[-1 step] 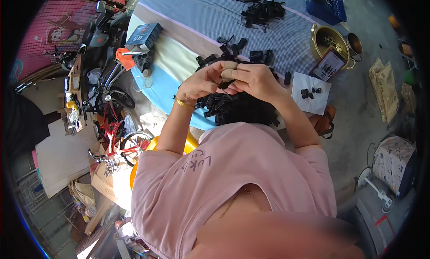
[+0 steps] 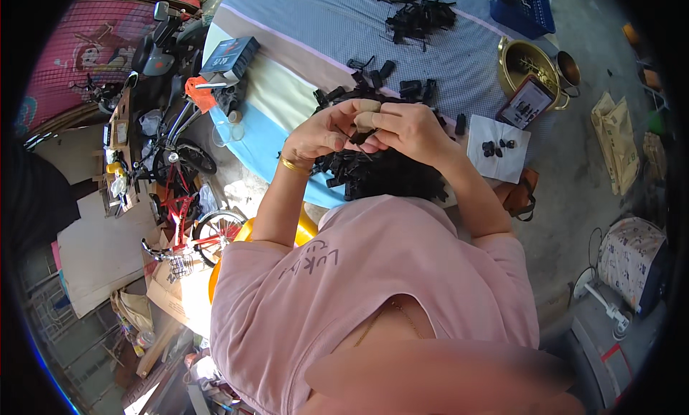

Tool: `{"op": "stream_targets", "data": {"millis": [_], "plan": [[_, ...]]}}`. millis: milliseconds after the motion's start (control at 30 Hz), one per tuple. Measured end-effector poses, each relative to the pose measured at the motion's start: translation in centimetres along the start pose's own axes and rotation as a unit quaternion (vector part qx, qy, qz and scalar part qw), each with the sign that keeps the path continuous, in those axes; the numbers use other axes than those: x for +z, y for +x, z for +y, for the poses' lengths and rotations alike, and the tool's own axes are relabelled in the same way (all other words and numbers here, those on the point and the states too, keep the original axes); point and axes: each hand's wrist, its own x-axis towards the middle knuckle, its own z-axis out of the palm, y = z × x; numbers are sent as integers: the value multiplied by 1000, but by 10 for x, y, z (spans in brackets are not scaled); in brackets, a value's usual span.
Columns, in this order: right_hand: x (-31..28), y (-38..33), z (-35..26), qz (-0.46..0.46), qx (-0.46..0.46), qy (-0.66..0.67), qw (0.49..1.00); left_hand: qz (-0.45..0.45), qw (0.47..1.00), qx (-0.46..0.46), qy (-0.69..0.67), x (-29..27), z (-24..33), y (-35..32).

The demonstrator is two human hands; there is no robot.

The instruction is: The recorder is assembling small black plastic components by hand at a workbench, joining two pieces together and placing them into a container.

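My left hand (image 2: 326, 131) and my right hand (image 2: 413, 129) meet over the near part of the cloth-covered table (image 2: 301, 53). Both are closed on a small black part (image 2: 361, 137), mostly hidden by the fingers; its exact kind does not show. Tan covers wrap some fingertips. Directly below the hands lies a large heap of black plastic pieces (image 2: 391, 175), some with thin wire-like ends. More loose black pieces (image 2: 410, 90) lie just beyond my fingers.
A second black pile (image 2: 422, 19) lies at the far side. On the right are a white sheet (image 2: 495, 164) with several small black parts, a phone (image 2: 527, 103) leaning on a brass pot (image 2: 511, 56), and a blue basket (image 2: 522, 13). A blue box (image 2: 233, 58) sits at the left.
My left thumb has shifted very slightly at the black part. Both hands otherwise stay in place.
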Motion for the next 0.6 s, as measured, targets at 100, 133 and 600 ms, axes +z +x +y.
{"op": "stream_targets", "data": {"millis": [100,133,600], "plan": [[1,-6,-6,3,-13,-38,999,8,999,-29,-30,2,-1,-3],[1,-7,-6,4,-20,-57,998,24,998,-39,-37,1,-1,-3],[1,-11,-15,47,209,259,942,347,875,160,296,53,-9,3]]}}
